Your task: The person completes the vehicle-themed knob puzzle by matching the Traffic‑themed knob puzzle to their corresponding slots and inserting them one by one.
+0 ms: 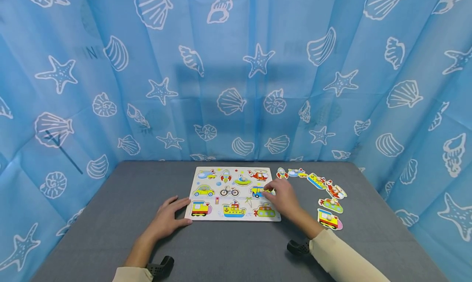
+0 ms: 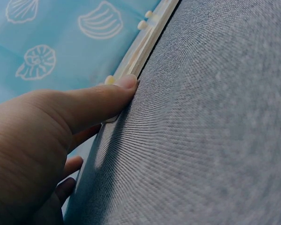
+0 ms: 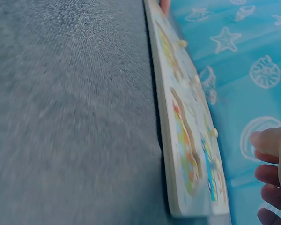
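Note:
A white wooden puzzle board [image 1: 236,226] with coloured vehicle pictures lies flat on the table; it has shifted none of its upright view, and small knobs stand up from some pieces. My left hand [image 1: 170,217] is at the board's left side, fingers spread, with the thumb [image 2: 117,89] touching the edge near the front corner. Over the board's right part hovers my right hand [image 1: 283,197], above the blue and yellow truck piece [image 1: 257,191]. In the right wrist view its fingers [image 3: 267,140] are loosely bent, apart from the board, with nothing visible between them.
Loose knobbed pieces curve along the table right of the board: a rocket [image 1: 282,173], plane [image 1: 297,173], ship [image 1: 316,181], helicopter [image 1: 335,190], submarine [image 1: 330,205] and train [image 1: 329,219]. A blue shell-patterned curtain [image 1: 228,77] hangs behind the grey table [image 1: 228,253].

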Action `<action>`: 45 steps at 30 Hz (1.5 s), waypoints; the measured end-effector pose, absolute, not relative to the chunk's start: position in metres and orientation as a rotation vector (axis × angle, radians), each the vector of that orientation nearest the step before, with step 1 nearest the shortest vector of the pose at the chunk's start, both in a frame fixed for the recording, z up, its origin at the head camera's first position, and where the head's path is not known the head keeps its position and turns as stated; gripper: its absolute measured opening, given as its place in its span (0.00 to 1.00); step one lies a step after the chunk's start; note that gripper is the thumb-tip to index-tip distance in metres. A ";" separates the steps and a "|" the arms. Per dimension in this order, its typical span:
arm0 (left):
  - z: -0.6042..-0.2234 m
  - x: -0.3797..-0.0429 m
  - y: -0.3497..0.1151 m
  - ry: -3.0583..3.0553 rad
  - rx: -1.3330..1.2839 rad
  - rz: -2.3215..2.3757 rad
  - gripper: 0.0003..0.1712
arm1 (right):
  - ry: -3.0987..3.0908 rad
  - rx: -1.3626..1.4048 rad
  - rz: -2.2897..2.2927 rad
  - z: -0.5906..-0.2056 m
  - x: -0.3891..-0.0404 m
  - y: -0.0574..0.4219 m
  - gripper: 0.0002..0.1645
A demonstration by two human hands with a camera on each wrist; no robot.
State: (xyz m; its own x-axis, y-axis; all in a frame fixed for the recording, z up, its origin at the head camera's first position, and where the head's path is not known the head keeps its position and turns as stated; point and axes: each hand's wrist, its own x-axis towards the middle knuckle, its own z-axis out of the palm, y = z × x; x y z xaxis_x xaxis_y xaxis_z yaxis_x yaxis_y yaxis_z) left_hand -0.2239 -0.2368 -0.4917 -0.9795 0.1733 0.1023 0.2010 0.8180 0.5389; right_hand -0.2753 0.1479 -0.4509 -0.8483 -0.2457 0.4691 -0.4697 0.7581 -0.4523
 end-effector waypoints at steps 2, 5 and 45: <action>-0.491 -0.224 -0.237 -2.950 -0.299 -0.886 0.42 | -2.559 0.537 0.820 -0.451 -0.273 0.155 0.08; -0.492 -0.223 -0.236 -2.950 -0.295 -0.885 0.42 | -2.550 0.506 0.830 -0.452 -0.270 0.166 0.07; -0.493 -0.225 -0.237 -2.941 -0.312 -0.880 0.42 | -2.558 0.304 0.643 -0.475 -0.214 0.293 0.09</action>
